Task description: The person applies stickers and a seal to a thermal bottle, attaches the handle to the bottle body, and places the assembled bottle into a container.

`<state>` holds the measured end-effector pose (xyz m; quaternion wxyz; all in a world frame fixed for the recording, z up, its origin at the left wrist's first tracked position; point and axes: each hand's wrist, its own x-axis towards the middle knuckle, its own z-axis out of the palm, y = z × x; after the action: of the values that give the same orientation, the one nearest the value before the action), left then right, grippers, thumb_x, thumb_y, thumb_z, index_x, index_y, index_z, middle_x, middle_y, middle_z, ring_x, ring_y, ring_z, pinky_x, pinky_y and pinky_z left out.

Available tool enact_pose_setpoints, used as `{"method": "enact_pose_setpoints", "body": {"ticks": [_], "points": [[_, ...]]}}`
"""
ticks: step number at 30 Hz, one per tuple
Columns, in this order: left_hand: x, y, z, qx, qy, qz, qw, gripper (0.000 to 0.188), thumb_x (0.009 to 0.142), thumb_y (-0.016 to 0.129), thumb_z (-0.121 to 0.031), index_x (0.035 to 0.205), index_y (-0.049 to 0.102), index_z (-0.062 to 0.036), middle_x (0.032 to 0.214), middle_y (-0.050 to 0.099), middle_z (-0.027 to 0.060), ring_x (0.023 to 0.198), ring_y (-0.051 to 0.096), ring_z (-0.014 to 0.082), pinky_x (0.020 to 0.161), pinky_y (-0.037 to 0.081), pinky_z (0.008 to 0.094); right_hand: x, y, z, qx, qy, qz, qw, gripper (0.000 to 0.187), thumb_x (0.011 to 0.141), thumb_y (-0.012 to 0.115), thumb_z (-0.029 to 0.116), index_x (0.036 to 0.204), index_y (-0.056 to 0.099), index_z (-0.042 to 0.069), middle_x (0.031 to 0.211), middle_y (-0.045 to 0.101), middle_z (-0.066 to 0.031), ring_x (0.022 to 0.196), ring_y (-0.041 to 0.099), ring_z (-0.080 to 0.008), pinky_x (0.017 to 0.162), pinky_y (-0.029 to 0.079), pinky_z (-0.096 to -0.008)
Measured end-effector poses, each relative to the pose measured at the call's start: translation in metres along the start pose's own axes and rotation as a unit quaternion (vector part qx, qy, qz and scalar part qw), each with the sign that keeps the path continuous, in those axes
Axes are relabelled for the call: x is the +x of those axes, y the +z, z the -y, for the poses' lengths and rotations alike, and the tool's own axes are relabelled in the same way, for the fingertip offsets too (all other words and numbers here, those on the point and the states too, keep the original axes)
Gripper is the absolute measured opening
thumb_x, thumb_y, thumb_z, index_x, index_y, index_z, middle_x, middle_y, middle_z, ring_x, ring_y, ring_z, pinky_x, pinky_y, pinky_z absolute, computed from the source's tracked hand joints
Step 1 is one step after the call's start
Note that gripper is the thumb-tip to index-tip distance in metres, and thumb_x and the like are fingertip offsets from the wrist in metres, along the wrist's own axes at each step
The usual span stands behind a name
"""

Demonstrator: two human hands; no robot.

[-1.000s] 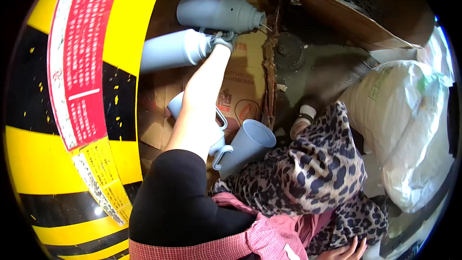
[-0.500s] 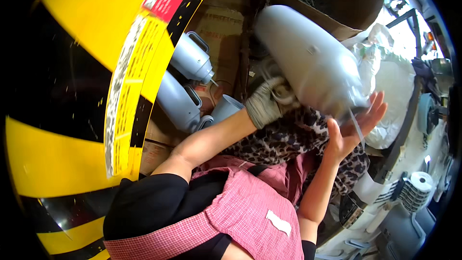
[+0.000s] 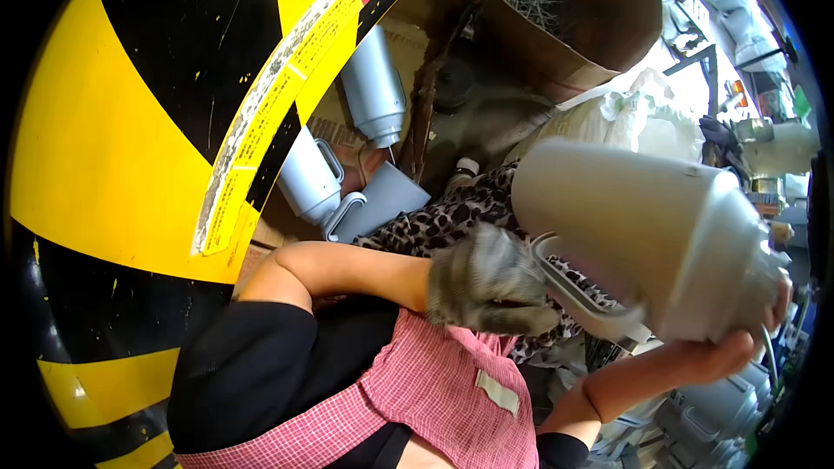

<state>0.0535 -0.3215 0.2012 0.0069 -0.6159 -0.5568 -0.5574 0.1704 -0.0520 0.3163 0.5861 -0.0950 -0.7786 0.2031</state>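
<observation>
A large grey plastic jug-shaped body (image 3: 625,226) with a side handle lies tilted in the air before me, its narrow end to the right. My bare right hand (image 3: 734,349) grips that narrow end, the thumb below and fingertips showing past the far side. A thin strip sticks out there. My left hand (image 3: 491,287), in a grey knit glove, is beside the handle's near end with its fingers partly curled. The handle's bar shows with no fingers around it; motion blur hides whether the glove touches it.
Similar grey jugs (image 3: 373,91) and a grey cup-shaped piece (image 3: 382,200) lie at the left. A yellow-and-black striped curved panel (image 3: 104,122) fills the left side. Behind stand a brown drum (image 3: 599,61) holding thin metal pieces and a white sack (image 3: 643,117). More grey jugs (image 3: 712,408) are lower right.
The jug has swung down and to the right, now lying closer to level. My right hand has moved right and closed on its narrow end. My left hand has come down, off the handle's bar.
</observation>
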Motion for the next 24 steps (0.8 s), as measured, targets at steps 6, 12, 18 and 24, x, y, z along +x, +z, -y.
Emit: {"method": "enact_pose_setpoints", "body": {"ticks": [6, 12, 18, 24], "points": [[0.107, -0.027, 0.017, -0.067, 0.07, -0.07, 0.993, 0.04, 0.094, 0.068, -0.031, 0.122, 0.065, -0.0022, 0.087, 0.069, 0.0076, 0.084, 0.065, 0.0206, 0.083, 0.052, 0.0407, -0.022, 0.013, 0.045, -0.121, -0.242, 0.222, 0.937, 0.049, 0.101, 0.048, 0.038, 0.091, 0.069, -0.005, 0.099, 0.071, -0.0175, 0.11, 0.062, -0.0392, 0.107, 0.04, -0.0585], [0.137, 0.021, 0.077, -0.08, 0.108, 0.226, 0.965, 0.074, 0.071, 0.085, -0.04, 0.129, 0.059, -0.003, 0.112, 0.069, 0.0138, 0.106, 0.066, 0.0294, 0.098, 0.052, 0.0388, -0.01, 0.024, 0.061, -0.099, -0.241, 0.273, 0.926, 0.053, 0.101, 0.049, 0.039, 0.082, 0.066, -0.008, 0.081, 0.065, -0.0217, 0.081, 0.067, -0.0412, 0.083, 0.054, -0.0565], [0.214, -0.038, 0.042, -0.058, 0.092, 0.415, 0.903, 0.06, 0.09, 0.068, -0.043, 0.136, 0.053, -0.0071, 0.131, 0.062, 0.0149, 0.117, 0.063, 0.0228, 0.104, 0.049, 0.0354, 0.003, 0.019, 0.042, -0.067, -0.213, 0.299, 0.928, 0.057, 0.098, 0.053, 0.057, 0.066, 0.063, 0.011, 0.072, 0.061, -0.0029, 0.074, 0.062, -0.0243, 0.088, 0.052, -0.0453], [0.281, -0.074, 0.115, 0.083, 0.068, 0.102, 0.989, 0.054, 0.094, 0.064, -0.041, 0.134, 0.053, -0.0068, 0.128, 0.062, 0.0144, 0.118, 0.062, 0.0247, 0.105, 0.048, 0.0389, 0.029, 0.057, -0.034, 0.01, -0.196, -0.008, 0.981, 0.071, 0.103, 0.054, 0.043, 0.153, 0.03, -0.001, 0.153, 0.035, -0.0226, 0.144, 0.036, -0.0413, 0.117, 0.031, -0.0576]]}}
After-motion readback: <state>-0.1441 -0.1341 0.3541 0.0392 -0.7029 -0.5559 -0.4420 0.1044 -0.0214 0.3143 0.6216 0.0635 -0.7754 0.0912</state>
